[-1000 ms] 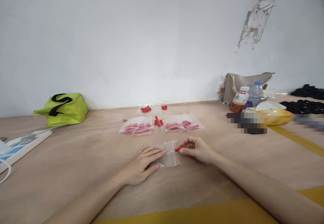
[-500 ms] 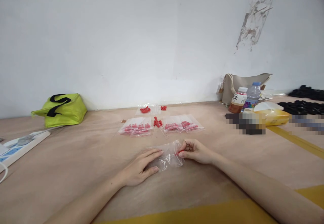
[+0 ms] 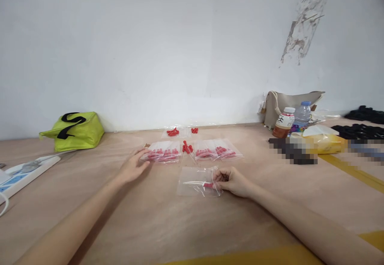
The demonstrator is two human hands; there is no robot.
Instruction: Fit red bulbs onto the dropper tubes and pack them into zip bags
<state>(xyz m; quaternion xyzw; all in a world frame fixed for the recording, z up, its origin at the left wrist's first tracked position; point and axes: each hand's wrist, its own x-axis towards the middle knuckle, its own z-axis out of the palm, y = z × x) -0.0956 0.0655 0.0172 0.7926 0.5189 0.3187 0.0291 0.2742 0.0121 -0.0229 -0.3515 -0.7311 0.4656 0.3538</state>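
Observation:
A clear plastic bag (image 3: 187, 189) lies flat on the table in front of me. Inside it is a dropper (image 3: 207, 185) with a red rubber bulb, its pale tube pointing left. My right hand (image 3: 231, 182) is closed at the bag's right end, fingers pinched on the bulb end of the dropper; the fingertips are partly hidden by the film. My left hand (image 3: 133, 167), thumb and fingers apart, reaches to the left edge of the left filled bags (image 3: 163, 153). Several loose droppers (image 3: 187, 148) lie fanned out between these and the right filled bags (image 3: 214, 150).
Farther back, small red bulbs (image 3: 173, 132) rest on clear film by the wall. A lime-green bag (image 3: 79, 131) and a power strip (image 3: 33, 173) are on the left. At right stand two bottles (image 3: 284, 123), a beige bag (image 3: 271, 109) and a yellow tissue pack (image 3: 328, 143).
My left hand has let go of the clear bag and moved left and away from me to the left filled bags. The dropper now lies farther inside the clear bag, at my right hand.

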